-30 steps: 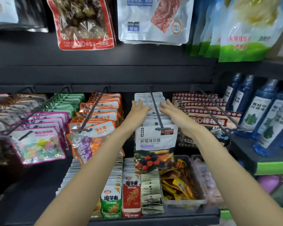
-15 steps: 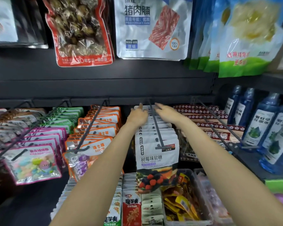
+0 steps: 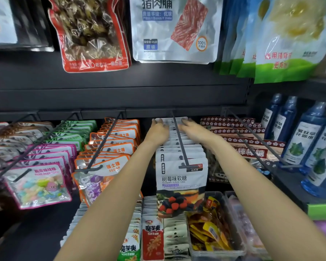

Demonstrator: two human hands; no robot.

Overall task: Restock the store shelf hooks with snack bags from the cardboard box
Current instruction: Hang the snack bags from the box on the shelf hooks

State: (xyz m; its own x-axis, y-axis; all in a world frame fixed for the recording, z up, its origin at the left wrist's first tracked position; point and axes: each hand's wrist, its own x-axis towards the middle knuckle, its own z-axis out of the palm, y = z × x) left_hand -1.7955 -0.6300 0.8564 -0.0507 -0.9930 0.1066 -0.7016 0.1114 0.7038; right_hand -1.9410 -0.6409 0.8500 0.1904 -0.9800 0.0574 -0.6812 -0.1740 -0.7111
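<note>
Shelf hook [image 3: 179, 142] between hands, perhaps touching

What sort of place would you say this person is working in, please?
Most likely a small shop's snack aisle: rows of raspberry fudge bags on a peg hook, blue spray bottles shelved alongside.

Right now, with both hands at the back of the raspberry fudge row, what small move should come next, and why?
Probably draw both hands back: the left hand and right hand lie open on the raspberry fudge bags, which already reach the hook tip.
</note>
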